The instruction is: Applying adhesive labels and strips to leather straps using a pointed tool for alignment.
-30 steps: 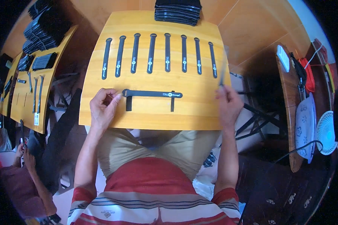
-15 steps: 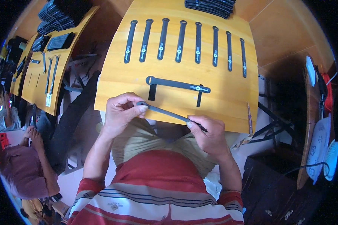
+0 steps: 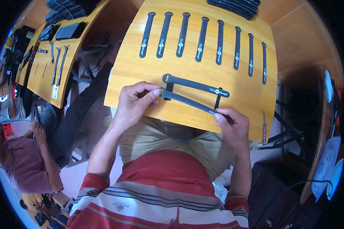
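Observation:
My left hand (image 3: 135, 102) pinches the slotted end of a black strap (image 3: 190, 103), and my right hand (image 3: 235, 125) grips its printed end. Stretched straight between them, the strap slants down to the right above the table's near part. Just beyond it a similar strap (image 3: 195, 84) lies crosswise, its slot to the left and pale print to the right. Two short black strips, a left one (image 3: 169, 92) and a right one (image 3: 218, 102), extend from under that strap toward me. The held strap partly covers the left strip.
On the wooden table (image 3: 133, 72), a row of several black straps (image 3: 201, 40) lies farther back. Beyond it sits a black stack (image 3: 235, 7). A thin screwdriver-like tool (image 3: 264, 126) lies at the right edge. Another person (image 3: 30, 160) works by a second table (image 3: 46, 84) at left.
Both hands have moved forward with the strap, bringing it closer to the crosswise strap. It is now turned so more of its flat face shows. The whole view has shifted a little.

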The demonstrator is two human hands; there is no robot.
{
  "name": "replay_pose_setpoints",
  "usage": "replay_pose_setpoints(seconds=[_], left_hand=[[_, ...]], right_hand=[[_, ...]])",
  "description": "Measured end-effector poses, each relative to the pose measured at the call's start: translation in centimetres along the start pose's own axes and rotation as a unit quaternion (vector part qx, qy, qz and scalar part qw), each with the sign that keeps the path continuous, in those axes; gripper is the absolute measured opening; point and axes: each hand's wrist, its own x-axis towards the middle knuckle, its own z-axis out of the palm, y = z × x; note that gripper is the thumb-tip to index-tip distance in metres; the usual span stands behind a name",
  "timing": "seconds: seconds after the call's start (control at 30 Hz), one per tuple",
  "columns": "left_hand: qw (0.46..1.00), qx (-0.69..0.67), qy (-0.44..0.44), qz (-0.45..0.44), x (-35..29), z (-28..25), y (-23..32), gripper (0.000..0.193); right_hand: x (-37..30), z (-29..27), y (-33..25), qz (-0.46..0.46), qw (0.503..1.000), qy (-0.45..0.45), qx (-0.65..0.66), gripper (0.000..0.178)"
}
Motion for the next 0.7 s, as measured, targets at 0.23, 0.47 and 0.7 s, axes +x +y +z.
replay_pose_setpoints(seconds=[0.23, 0.47, 0.7], left_hand=[[0.998, 0.053, 0.014, -0.011, 2.0, 0.7, 0.0, 0.014], [0.993, 0.109, 0.039, -0.011, 3.1, 0.8, -0.7, 0.013], [0.987, 0.157, 0.035, -0.030, 3.9, 1.0, -0.3, 0.013]], right_hand=[[1.4, -0.3, 1.0, 0.081, 0.991, 0.053, 0.096, 0.016], [2.6, -0.8, 1.7, 0.090, 0.988, 0.063, 0.111, 0.017], [3.2, -0.7, 2.3, 0.064, 0.989, 0.099, 0.094, 0.013]])
